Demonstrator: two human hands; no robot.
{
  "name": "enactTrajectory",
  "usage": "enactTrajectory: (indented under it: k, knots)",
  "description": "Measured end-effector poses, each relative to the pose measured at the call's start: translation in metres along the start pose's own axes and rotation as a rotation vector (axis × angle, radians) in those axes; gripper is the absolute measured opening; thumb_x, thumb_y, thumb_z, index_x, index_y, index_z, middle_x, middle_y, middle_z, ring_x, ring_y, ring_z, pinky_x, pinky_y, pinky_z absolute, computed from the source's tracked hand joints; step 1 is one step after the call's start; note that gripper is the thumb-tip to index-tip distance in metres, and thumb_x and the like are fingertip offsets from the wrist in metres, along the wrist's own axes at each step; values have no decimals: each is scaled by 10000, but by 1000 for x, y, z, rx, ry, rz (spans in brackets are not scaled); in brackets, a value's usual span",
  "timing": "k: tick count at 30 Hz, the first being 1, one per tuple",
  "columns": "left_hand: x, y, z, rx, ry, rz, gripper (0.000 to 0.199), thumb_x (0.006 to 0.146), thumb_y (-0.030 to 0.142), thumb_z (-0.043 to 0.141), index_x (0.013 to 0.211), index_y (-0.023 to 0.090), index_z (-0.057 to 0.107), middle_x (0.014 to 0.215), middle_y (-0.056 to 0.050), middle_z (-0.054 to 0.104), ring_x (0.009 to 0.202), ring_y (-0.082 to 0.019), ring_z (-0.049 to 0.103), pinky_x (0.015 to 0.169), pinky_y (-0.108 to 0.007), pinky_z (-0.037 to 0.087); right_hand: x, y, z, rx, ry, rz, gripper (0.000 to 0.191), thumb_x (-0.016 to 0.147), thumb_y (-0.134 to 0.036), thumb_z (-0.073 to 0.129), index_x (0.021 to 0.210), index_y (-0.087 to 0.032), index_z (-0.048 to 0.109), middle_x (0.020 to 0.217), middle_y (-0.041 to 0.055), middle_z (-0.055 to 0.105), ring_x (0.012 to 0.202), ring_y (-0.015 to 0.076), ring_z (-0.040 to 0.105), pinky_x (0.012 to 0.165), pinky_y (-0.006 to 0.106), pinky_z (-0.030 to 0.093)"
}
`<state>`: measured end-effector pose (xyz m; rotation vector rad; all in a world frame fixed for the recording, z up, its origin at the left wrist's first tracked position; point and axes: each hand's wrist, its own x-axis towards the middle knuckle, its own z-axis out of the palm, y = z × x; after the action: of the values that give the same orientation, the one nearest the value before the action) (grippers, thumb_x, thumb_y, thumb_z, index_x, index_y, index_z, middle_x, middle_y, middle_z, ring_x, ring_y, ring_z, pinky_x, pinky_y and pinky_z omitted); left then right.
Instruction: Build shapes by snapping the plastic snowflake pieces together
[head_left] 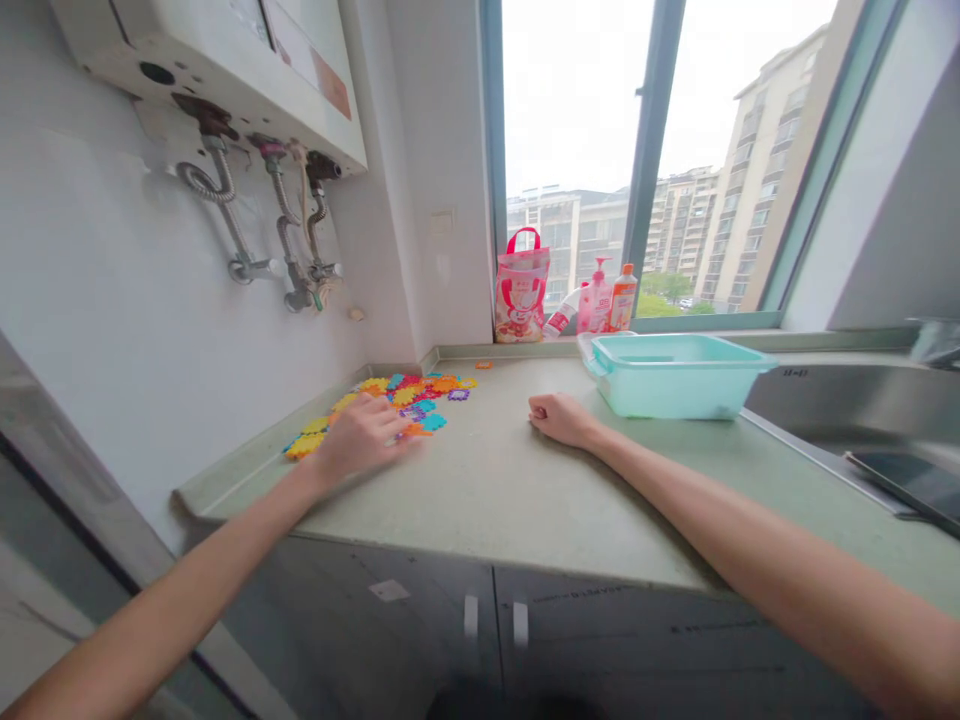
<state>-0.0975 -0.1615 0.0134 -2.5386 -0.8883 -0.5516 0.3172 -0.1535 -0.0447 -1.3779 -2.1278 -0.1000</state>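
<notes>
From the head camera, the left hand (361, 436) is lying palm down on the near edge of a heap of coloured plastic pieces (409, 397), its fingers spread loosely and slightly curled over them; whether any piece is pinched under the fingers I cannot tell, as the hand is blurring and covering that spot. The heap is sitting on the grey-green countertop (495, 490), close to the left wall and reaching back toward the corner, with one stray orange piece (484, 365) lying apart behind it. The right hand (559, 417) is resting on the counter as a closed fist, nothing showing inside it, well apart from the heap and just beside the near left corner of a turquoise plastic basin (675, 375).

The basin is standing between the right hand and the steel sink (855, 410) at the right, where a dark tray (911, 482) is lying. Behind the basin, on the window sill, a red-handled bag (522, 290) and a few detergent bottles (604, 297) are standing side by side. Above the heap, a wall-mounted water heater (225, 70) is hanging with its metal hoses (289, 235) running down the wall. Bare counter is lying between the two hands.
</notes>
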Motion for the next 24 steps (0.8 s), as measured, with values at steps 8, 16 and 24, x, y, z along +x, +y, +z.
enactTrajectory:
  k: [8,16,24]
  knots:
    - [85,78,16,-108,-24,140,506,962,499,647,1393,236,660,1306,-124,729,1231,-305,614,1082,-462,415,-7,0,-15,180,29,-20,285,986,-405,539,1088,-219,729,1034,60,754,876,188,671,798,285,480]
    - [2,-46,-7,-17,64,-302,411,1005,488,465,1112,231,768,1201,-85,774,1166,-287,655,1075,-440,467,-12,-5,-9,219,-207,-81,702,928,-681,641,1530,-328,564,1526,111,587,1365,331,581,1160,479,428]
    - [-42,-131,14,-72,-49,-541,567,959,608,429,1280,231,705,1340,-94,710,1232,-283,638,1097,-389,481,-11,-6,-5,152,-211,-48,751,911,-645,675,1544,-261,547,1472,151,629,1336,360,601,1150,526,442]
